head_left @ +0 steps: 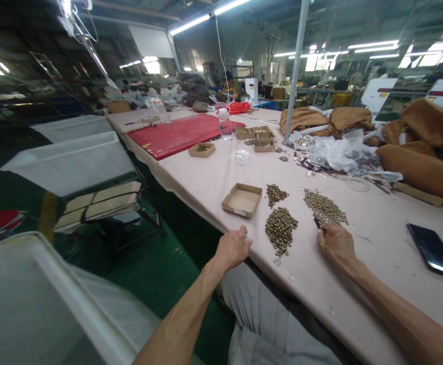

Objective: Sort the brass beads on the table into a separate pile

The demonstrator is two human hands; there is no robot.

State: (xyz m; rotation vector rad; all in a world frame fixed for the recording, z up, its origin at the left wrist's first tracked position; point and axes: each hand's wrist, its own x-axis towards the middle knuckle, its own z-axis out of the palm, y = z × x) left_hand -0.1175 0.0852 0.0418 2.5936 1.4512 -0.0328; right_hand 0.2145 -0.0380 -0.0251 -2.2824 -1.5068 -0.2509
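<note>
My left hand (233,247) is closed at the table's front edge, just below an open cardboard box (241,201). Whatever its fingers may hold is hidden. My right hand (336,244) rests on the table, closed round a short dark stick-like tool (317,223), whose tip points toward a spread of small brass-coloured metal pieces (323,207). Between the hands lies a dense pile of similar round metal pieces (281,229). Behind it sits a smaller pile (275,194). The cardboard box holds nothing that I can see.
Small cardboard boxes (201,149) with metal parts and a clear bottle (225,124) stand farther back, by a red sheet (183,133). A phone (435,251) lies at right. Brown fabric bundles (422,170) and plastic bags (343,152) line the far side. White bins (73,165) stand left.
</note>
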